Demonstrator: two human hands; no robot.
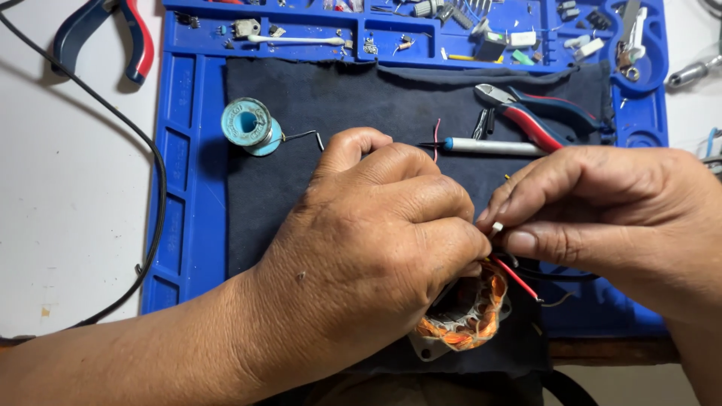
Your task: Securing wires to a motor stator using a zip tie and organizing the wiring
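Observation:
My left hand [383, 225] rests over a small motor stator [466, 316] with orange copper windings, its fingers closed on the stator's wires. My right hand [602, 210] meets it from the right and pinches a small white sleeve [497, 226] on a wire end between thumb and forefinger. Red and black wires [519, 280] run from the stator under my right hand. A thin pink wire [437, 139] sticks up behind my left knuckles. Both hands work over a dark cloth [338, 105] on a blue work mat [188, 188].
A solder spool [248, 125] lies at the cloth's left. A white-handled tool [489, 146] and red-handled cutters [526, 113] lie behind my hands. Mat trays at the back hold several small parts [489, 37]. Pliers [113, 37] and a black cable [154, 188] lie left on the white table.

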